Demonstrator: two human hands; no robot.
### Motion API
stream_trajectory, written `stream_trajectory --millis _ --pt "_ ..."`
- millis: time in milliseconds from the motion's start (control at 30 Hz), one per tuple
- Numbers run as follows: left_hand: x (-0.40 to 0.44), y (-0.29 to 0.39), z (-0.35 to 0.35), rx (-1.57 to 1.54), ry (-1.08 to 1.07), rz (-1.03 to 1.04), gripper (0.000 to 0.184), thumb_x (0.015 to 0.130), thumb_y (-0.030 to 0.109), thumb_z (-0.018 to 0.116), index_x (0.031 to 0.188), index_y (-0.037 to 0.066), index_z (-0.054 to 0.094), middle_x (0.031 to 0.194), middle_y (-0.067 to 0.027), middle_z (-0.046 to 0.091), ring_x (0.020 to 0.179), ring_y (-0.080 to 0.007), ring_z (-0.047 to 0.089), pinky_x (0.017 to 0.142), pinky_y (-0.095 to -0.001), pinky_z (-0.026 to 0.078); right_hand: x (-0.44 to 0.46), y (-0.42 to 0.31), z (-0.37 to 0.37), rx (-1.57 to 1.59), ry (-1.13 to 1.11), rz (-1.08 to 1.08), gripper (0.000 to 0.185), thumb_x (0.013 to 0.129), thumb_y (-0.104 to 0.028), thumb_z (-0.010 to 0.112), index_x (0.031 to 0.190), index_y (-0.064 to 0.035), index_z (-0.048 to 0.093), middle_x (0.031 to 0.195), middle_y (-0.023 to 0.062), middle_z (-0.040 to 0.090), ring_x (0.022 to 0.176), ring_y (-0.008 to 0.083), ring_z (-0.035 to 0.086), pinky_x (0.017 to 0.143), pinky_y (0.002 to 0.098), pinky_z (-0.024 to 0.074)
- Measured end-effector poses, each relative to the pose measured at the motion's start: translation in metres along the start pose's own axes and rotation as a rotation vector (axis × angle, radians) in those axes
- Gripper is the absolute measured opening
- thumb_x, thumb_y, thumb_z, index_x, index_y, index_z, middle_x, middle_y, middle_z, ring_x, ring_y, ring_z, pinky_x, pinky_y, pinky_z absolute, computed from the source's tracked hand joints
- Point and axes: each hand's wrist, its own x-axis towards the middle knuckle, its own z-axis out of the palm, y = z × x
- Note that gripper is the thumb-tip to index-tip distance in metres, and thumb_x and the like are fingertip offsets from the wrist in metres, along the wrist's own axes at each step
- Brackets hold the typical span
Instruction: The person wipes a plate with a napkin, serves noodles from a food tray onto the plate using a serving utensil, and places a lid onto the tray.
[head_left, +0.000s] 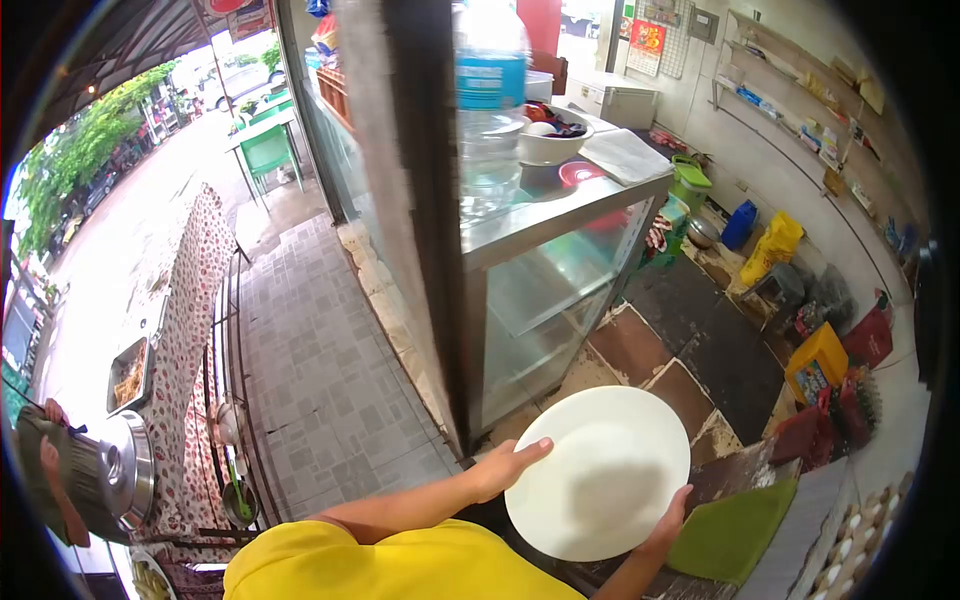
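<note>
Lying between hands point(503, 471) point(664, 530), plate point(598, 472) seemingly gripped.

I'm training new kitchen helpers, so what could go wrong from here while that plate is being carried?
The white plate is held only near its rim by the left hand and right hand, so it might slip if either grip loosens. The dark post and glass case look close enough that a careless turn could knock it. The patchy floor might cause a stumble.
</note>
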Motion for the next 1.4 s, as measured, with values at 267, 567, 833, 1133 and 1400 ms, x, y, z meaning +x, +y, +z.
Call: stream_trajectory --millis 267,567,833,1133,1400 --pt "0.181 0.04 0.053 0.058 0.067 0.16 0.054 0.09 0.046 0.053 0.116 -0.002 0.054 0.105 -0.0101 0.062 0.092 -0.0163 0.059 0.08 -0.0307 0.047 0.204 -0.05 -0.038 0.07 0.009 0.01 0.065 0.094 -0.052 0.035 0.125 0.0052 0.043 0.122 0.0136 0.052 0.107 0.0227 0.052 0.091 0.0344 0.0414" --pt "0.339 0.222 0.176 0.084 -0.304 0.15 0.052 0.094 0.046 0.042 0.113 0.001 0.057 0.101 -0.0071 0.063 0.09 -0.0123 0.059 0.079 -0.0284 0.048 0.386 -0.221 -0.043 0.052 -0.069 -0.027 0.059 0.094 -0.045 0.041 0.125 0.0051 0.043 0.124 0.0118 0.051 0.107 0.0213 0.051 0.092 0.0346 0.0407" --pt "0.55 0.257 0.249 -0.015 -0.29 0.335 0.055 0.096 0.047 0.035 0.107 -0.001 0.059 0.098 -0.0097 0.063 0.097 -0.0149 0.056 0.086 -0.0326 0.043 0.564 -0.285 -0.082 0.047 0.071 -0.097 0.053 0.093 -0.038 0.049 0.125 0.0039 0.044 0.121 0.0153 0.052 0.104 0.0252 0.055 0.085 0.0374 0.0465" --pt "0.777 0.374 0.324 -0.04 0.165 0.333 0.015 0.09 0.015 0.055 0.098 0.004 0.061 0.081 -0.0015 0.063 0.056 -0.0059 0.055 0.052 -0.0195 0.044 0.884 -0.383 -0.117 -0.057 -0.405 0.185 0.055 0.094 -0.04 0.045 0.128 0.0031 0.042 0.123 0.0143 0.052 0.107 0.0251 0.053 0.091 0.0358 0.0428" --pt "0.924 0.462 0.346 -0.63 0.067 0.214 0.06 0.091 0.053 0.042 0.114 0.0 0.059 0.11 -0.0077 0.061 0.102 -0.0145 0.055 0.088 -0.029 0.042 1.142 -0.367 -0.074 -0.223 -0.495 0.189 0.061 0.095 -0.045 0.037 0.127 0.0077 0.039 0.12 0.0169 0.052 0.105 0.0269 0.055 0.087 0.0362 0.0453"
